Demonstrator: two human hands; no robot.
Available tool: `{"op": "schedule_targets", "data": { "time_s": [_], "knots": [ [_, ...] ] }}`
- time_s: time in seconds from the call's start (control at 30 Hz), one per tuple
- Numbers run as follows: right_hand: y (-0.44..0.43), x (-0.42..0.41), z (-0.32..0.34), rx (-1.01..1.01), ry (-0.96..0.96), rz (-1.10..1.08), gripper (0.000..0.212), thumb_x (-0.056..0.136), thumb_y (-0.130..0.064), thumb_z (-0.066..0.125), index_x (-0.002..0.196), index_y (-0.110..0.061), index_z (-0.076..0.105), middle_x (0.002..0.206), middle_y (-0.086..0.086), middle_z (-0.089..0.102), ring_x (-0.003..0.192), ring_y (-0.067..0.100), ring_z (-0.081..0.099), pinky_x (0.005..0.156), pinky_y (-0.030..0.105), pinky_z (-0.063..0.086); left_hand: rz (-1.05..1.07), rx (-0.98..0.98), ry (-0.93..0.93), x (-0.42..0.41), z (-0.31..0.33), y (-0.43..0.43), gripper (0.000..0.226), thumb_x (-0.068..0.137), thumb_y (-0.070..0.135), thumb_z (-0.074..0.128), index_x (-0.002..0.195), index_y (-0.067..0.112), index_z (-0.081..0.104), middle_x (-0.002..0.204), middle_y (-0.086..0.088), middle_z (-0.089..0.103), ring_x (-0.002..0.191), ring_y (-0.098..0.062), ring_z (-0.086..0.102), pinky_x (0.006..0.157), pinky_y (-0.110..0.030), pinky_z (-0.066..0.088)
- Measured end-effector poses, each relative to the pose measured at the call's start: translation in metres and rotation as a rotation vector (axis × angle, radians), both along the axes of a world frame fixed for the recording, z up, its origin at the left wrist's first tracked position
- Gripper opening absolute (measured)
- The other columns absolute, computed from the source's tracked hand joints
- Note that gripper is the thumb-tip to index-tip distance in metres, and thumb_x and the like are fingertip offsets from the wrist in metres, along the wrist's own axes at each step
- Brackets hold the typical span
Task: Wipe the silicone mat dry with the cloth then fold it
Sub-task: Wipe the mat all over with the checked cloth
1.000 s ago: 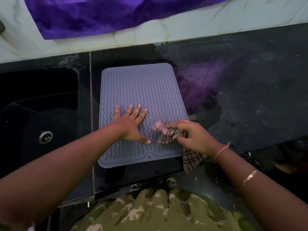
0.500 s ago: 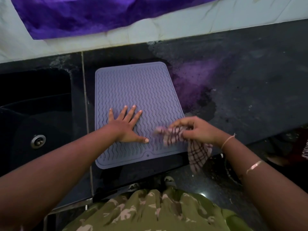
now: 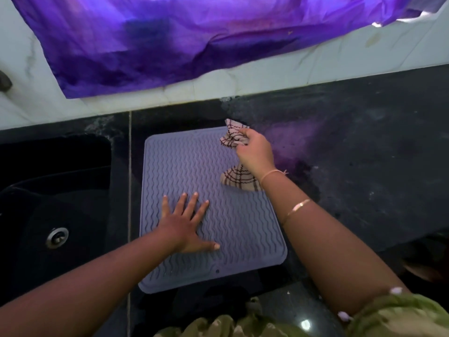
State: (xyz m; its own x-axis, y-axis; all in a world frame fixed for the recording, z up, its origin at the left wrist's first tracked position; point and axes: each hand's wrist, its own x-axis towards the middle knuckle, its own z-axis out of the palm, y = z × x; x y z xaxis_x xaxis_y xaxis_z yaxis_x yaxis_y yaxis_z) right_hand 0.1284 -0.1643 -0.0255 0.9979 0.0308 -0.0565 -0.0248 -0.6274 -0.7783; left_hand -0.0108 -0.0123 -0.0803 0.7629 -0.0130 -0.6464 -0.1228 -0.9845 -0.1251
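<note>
Grey ridged silicone mat (image 3: 206, 190) lying flat on a dark counter (image 3: 352, 166), just right of a black sink (image 3: 56, 190). Left hand (image 3: 184, 227) pressed flat on the mat, fingers spread and released. Right hand (image 3: 255, 152) clenched around a checked cloth (image 3: 233, 139) at the mat's far right corner.

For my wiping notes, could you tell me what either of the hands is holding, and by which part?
The right hand grips the checked cloth bunched around its middle; the left hand holds nothing, pressed flat on the mat.
</note>
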Motion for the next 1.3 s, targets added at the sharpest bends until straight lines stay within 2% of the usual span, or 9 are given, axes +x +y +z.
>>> {"op": "schedule_targets", "data": {
  "time_s": [0.17,0.27,0.37,0.43,0.53,0.63,0.8,1.0,1.3],
  "knots": [
    [0.014,0.059,-0.005,-0.055,0.102,0.095,0.055,0.085,-0.025,0.062,0.137,-0.021,0.044,0.134,0.013,0.046,0.119,0.034,0.050,0.105,0.044,0.040,-0.012,0.029,0.002,0.029,0.023,-0.012,0.112,0.067,0.080,0.052,0.150,0.027,0.000,0.158,-0.008,0.002,0.145,-0.033,0.003,0.107,-0.062,-0.013],
    [0.018,0.085,-0.014,-0.218,0.273,0.230,0.076,0.080,-0.049,0.064,0.144,-0.027,0.030,0.147,0.016,0.027,0.132,0.042,0.030,0.111,0.051,0.027,0.111,-0.011,-0.108,0.072,0.039,-0.010,0.090,0.073,0.060,0.066,0.144,0.023,0.026,0.149,-0.009,0.030,0.137,-0.031,0.029,0.113,-0.059,0.010],
    [0.028,0.099,-0.030,-0.364,0.220,0.271,0.069,0.084,-0.054,0.055,0.143,-0.030,0.029,0.149,0.016,0.022,0.134,0.042,0.026,0.108,0.052,0.028,0.194,-0.067,-0.239,0.114,0.041,-0.002,0.087,0.072,0.051,0.073,0.142,0.019,0.032,0.143,-0.010,0.037,0.131,-0.031,0.036,0.110,-0.051,0.029],
    [0.035,0.100,-0.042,-0.459,0.169,0.273,0.058,0.088,-0.051,0.050,0.140,-0.032,0.034,0.147,0.014,0.027,0.131,0.041,0.031,0.105,0.050,0.031,0.212,-0.074,-0.282,0.134,0.033,0.000,0.098,0.068,0.046,0.078,0.145,0.015,0.027,0.148,-0.009,0.032,0.134,-0.030,0.034,0.110,-0.049,0.030],
    [0.044,0.097,-0.057,-0.664,0.000,0.282,0.045,0.091,-0.038,0.044,0.134,-0.026,0.043,0.140,0.012,0.037,0.125,0.040,0.035,0.098,0.052,0.032,0.189,0.019,-0.209,0.154,0.020,0.004,0.125,0.064,0.047,0.080,0.151,0.013,-0.002,0.159,-0.008,-0.001,0.145,-0.033,0.007,0.114,-0.052,0.014],
    [0.045,0.101,-0.062,-0.770,-0.095,0.302,0.044,0.090,-0.028,0.045,0.132,-0.019,0.045,0.133,0.013,0.040,0.120,0.039,0.038,0.091,0.049,0.039,0.216,0.113,-0.092,0.171,0.015,0.009,0.140,0.054,0.060,0.079,0.150,0.010,-0.010,0.159,-0.008,-0.003,0.144,-0.034,0.013,0.114,-0.051,0.015],
    [0.040,0.112,-0.062,-0.791,-0.075,0.259,0.039,0.089,-0.021,0.049,0.128,-0.013,0.049,0.126,0.015,0.040,0.112,0.041,0.045,0.080,0.046,0.047,0.161,0.233,-0.005,0.183,0.020,0.005,0.147,0.044,0.072,0.075,0.150,0.006,-0.003,0.159,-0.010,0.007,0.138,-0.031,0.030,0.110,-0.052,0.025],
    [0.038,0.107,-0.056,-0.755,0.081,0.107,0.043,0.093,-0.023,0.046,0.132,-0.006,0.044,0.133,0.016,0.037,0.117,0.040,0.044,0.085,0.046,0.048,0.083,0.201,-0.046,0.182,0.019,0.014,0.140,0.043,0.079,0.069,0.150,0.009,0.012,0.157,-0.010,0.015,0.135,-0.031,0.036,0.106,-0.061,0.025],
    [0.010,0.020,-0.057,-0.794,0.067,0.240,0.052,0.090,-0.018,0.041,0.140,-0.007,0.030,0.130,0.020,0.038,0.107,0.038,0.053,0.079,0.041,0.050,-0.017,0.213,-0.064,0.188,0.015,0.014,0.137,0.040,0.083,0.065,0.147,0.006,0.024,0.153,-0.016,0.025,0.136,-0.031,0.034,0.106,-0.065,0.018]
  ]
}}
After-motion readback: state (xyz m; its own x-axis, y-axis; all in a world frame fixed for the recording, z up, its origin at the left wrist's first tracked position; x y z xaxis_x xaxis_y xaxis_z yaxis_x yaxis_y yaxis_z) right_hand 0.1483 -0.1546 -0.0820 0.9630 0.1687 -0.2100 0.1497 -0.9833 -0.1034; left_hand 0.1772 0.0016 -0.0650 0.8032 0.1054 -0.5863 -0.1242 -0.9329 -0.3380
